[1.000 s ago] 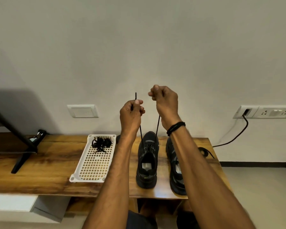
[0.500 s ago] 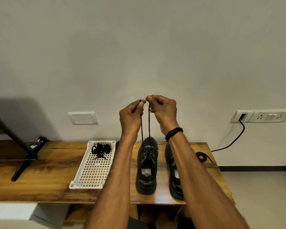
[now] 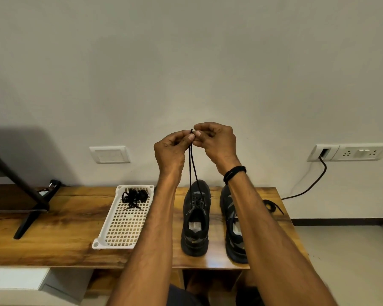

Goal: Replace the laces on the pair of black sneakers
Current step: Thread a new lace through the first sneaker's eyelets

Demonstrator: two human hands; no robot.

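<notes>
A plain pale wall (image 3: 186,62) backs a wooden desk (image 3: 64,228) that runs across the lower half of your view. At the far left, a black stand leg (image 3: 27,227) rests on the desk. A blank switch plate (image 3: 110,154) sits on the wall above. Right of the stand, a white perforated tray (image 3: 122,230) lies on the desk, with a bundle of black laces (image 3: 134,196) at its far end.

Your left hand (image 3: 170,151) is raised above the desk, just right of the tray. Its fingers (image 3: 186,138) pinch the top of a black lace (image 3: 191,171). Two strands of that lace run down taut to the eyelets of the left sneaker (image 3: 196,221), which stands upright on the desk, toe toward the wall.

Your right hand (image 3: 218,142) meets the left hand at the fingertips and, with fingers curled, pinches the same lace ends. You cannot tell which hand holds which strand. A black band (image 3: 234,173) circles the right wrist.

The right sneaker (image 3: 232,239) stands just beside the left one, partly hidden by your right forearm. A loose black lace (image 3: 271,205) lies near the desk's right edge. A socket panel (image 3: 349,152) on the wall holds a black cable (image 3: 314,183).
</notes>
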